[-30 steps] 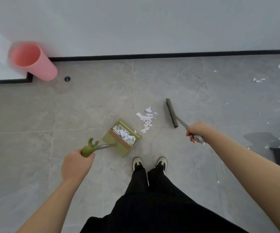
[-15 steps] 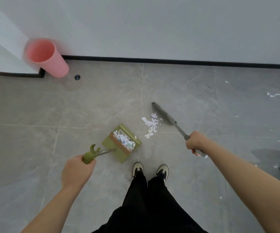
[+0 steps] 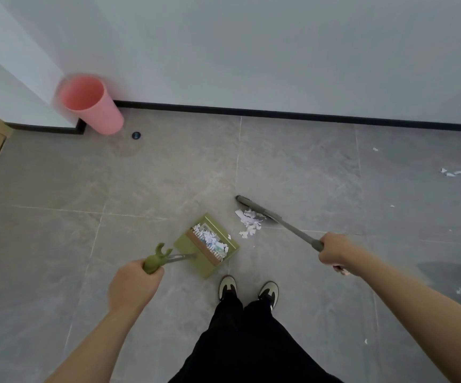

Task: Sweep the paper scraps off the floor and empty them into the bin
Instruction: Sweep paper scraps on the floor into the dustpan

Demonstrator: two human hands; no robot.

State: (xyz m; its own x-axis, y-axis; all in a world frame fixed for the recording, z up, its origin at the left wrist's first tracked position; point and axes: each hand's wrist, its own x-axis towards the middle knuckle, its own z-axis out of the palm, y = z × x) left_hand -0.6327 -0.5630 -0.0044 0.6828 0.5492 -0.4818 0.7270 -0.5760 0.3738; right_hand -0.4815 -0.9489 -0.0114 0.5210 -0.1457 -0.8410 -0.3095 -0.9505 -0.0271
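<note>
We have swung the broom (image 3: 268, 215) round: a second ago its head stood to the right of the scrap pile (image 3: 248, 222) and clear of it, and now the head lies across the far right edge of the pile, touching the scraps, with the handle running back to our right hand (image 3: 334, 251), whose fingers are curled round the grey shaft. That puts the bristles behind the pile and lined up with the open mouth of the green dustpan (image 3: 207, 244), which sits just to the near left of the scraps and already holds a good heap of paper. We judge the next stroke to be a short pull toward the pan, and a gentle one, since light scraps scatter easily. Our left hand (image 3: 132, 286) grips the green handle of the dustpan with fingers wrapped round it, and the pan has kept its place on the floor (image 3: 168, 175) in front of our shoes (image 3: 248, 291). The view has also shifted, so the pink bin (image 3: 91, 105) now sits further right and lower, against the wall at far left, well apart from the pan. More scraps (image 3: 450, 172) lie at far right, so the sweeping is, by our reckoning, only partly done, and nothing has yet gone into the bin.
</note>
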